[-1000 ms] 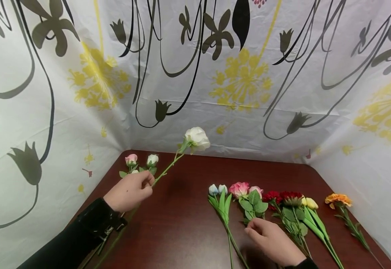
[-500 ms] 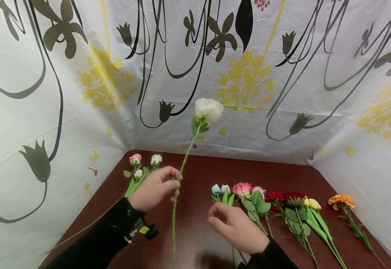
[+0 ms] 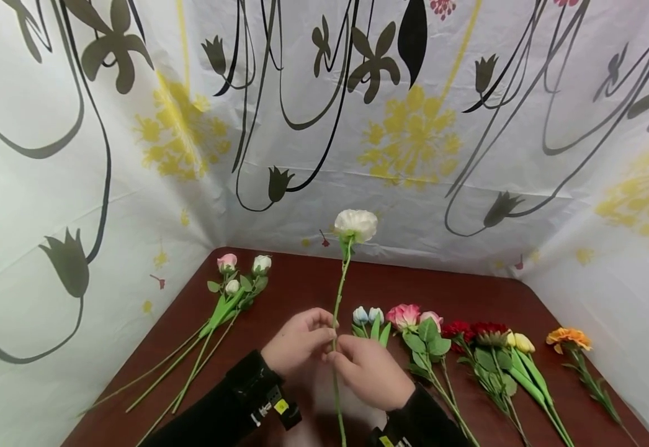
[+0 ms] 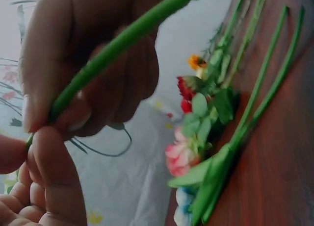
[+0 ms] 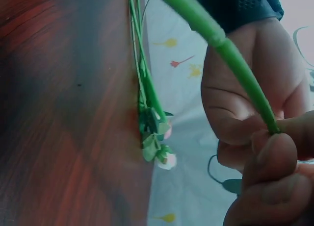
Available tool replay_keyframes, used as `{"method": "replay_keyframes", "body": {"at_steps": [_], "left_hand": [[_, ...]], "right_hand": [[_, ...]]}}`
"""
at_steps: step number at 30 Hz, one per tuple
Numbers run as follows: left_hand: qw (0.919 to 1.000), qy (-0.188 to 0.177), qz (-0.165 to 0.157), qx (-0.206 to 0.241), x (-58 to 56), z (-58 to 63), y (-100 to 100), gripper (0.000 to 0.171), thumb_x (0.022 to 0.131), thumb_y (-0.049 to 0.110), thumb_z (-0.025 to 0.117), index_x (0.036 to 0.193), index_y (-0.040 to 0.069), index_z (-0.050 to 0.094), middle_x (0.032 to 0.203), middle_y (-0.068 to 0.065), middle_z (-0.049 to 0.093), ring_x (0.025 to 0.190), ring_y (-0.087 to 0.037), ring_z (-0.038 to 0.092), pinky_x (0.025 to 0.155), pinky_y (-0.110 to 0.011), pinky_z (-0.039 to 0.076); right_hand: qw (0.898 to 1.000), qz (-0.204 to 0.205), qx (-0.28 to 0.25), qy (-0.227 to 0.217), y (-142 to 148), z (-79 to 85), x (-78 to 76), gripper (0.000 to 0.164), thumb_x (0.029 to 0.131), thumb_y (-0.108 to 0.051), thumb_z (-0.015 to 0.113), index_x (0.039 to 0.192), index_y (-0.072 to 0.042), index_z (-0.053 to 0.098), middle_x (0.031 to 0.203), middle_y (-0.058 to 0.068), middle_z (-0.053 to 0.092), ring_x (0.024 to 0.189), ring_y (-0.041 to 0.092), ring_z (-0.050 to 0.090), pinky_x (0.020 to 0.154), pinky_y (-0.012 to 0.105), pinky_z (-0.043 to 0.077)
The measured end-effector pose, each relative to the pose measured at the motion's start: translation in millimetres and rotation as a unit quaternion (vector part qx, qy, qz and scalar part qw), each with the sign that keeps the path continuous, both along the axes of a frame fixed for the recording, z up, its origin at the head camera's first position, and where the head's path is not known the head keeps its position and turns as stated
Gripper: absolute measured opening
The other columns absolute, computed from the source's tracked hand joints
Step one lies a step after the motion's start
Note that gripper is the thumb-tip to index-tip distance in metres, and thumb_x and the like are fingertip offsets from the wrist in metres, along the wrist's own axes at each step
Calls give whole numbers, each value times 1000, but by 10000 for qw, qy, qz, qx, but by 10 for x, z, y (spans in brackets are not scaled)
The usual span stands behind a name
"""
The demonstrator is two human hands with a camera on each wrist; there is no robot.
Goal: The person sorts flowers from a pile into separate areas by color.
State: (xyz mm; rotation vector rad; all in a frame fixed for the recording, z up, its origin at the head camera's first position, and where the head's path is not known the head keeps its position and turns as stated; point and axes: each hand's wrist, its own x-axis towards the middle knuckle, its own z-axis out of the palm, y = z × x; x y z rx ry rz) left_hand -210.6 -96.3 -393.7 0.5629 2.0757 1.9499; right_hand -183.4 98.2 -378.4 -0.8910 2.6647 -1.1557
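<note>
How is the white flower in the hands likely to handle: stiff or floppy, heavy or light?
The white flower likely has a fairly stiff stem, standing nearly straight above the left hand and right hand. It seems light: a pinch appears enough to hold it. It may sway if moved, as a wide bloom tops that thin stem.

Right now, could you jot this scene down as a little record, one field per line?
Held: white flower, bloom up
Left hand: pinches its stem
Right hand: pinches the stem lower down
Lying left: pink bud, white buds
Lying right: blue flowers, pink flowers, red flowers, yellow flowers, orange flower
Surface: dark brown table
Backdrop: flower-print cloth
</note>
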Motion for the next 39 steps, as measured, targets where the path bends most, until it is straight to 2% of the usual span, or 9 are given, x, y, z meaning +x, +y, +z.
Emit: {"method": "replay_keyframes", "body": {"at_steps": [4, 7, 10, 14, 17, 23, 32, 35, 39], "left_hand": [[9961, 414, 178, -761, -50, -81, -24, 16, 100, 15, 61, 111, 4, 63, 85, -3, 65, 76, -16, 62, 68, -32, 51], [9825, 895, 375, -1593, -66, -158, -76, 18, 99, 20, 62, 112, 9, 66, 90, 1, 66, 81, -15, 62, 71, -34, 50], [9747, 1016, 425, -1947, -67, -227, -142, 18, 98, 22, 62, 112, 10, 67, 92, 3, 65, 86, -15, 60, 74, -36, 48], [9727, 996, 401, -2059, -58, -277, -225, 19, 99, 22, 61, 111, 10, 68, 91, 3, 64, 86, -15, 60, 76, -37, 47], [9714, 951, 390, -2142, -39, -294, -281, 18, 99, 24, 61, 109, 11, 68, 91, 3, 65, 86, -16, 60, 77, -38, 47], [9696, 745, 321, -2307, -4, -335, -371, 22, 100, 28, 61, 109, 10, 68, 92, 3, 65, 85, -16, 60, 75, -38, 46], [9715, 566, 48, -2302, 24, -421, -445, 25, 102, 30, 58, 112, 10, 68, 90, 2, 64, 77, -16, 58, 71, -37, 45], [9726, 475, -42, -2274, 40, -433, -464, 25, 102, 30, 58, 112, 10, 69, 86, -2, 64, 73, -18, 57, 68, -37, 45], [9719, 446, -70, -2310, 39, -410, -481, 25, 102, 31, 59, 112, 10, 68, 84, -2, 63, 71, -19, 55, 67, -38, 44]], "right_hand": [[9996, 35, 272, -49, 65, -38, -93, 30, 105, -30, 55, 78, -18, 57, 63, -8, 51, 54, 8, 48, 55, 27, 38], [9985, 54, 451, -313, 122, -122, -152, 32, 103, -26, 57, 73, -16, 51, 61, -7, 46, 52, 9, 43, 56, 27, 35], [9965, 109, 640, -522, 169, -254, -200, 35, 101, -23, 57, 69, -16, 46, 59, -8, 41, 50, 9, 37, 55, 26, 32], [9936, 143, 1066, -338, 192, -432, -247, 36, 96, -18, 58, 64, -19, 42, 57, -11, 36, 49, 6, 34, 54, 25, 29], [9912, 145, 1293, -249, 188, -531, -248, 33, 91, -18, 58, 62, -22, 43, 55, -12, 39, 48, 5, 38, 52, 25, 31], [9886, 55, 1327, -709, 157, -653, -206, 31, 92, -17, 59, 62, -20, 50, 52, -7, 52, 46, 11, 49, 49, 28, 35], [9764, -454, 1522, -1461, 106, -791, -163, 31, 90, -25, 63, 61, -17, 62, 50, -2, 54, 43, 15, 49, 45, 32, 36], [9759, -460, 1594, -1420, 96, -803, -152, 32, 91, -26, 64, 60, -17, 61, 50, -2, 54, 43, 15, 49, 46, 31, 35], [9797, -420, 1666, -1030, 91, -798, -140, 34, 90, -28, 66, 58, -20, 57, 50, -5, 50, 43, 14, 46, 47, 30, 34]]}}
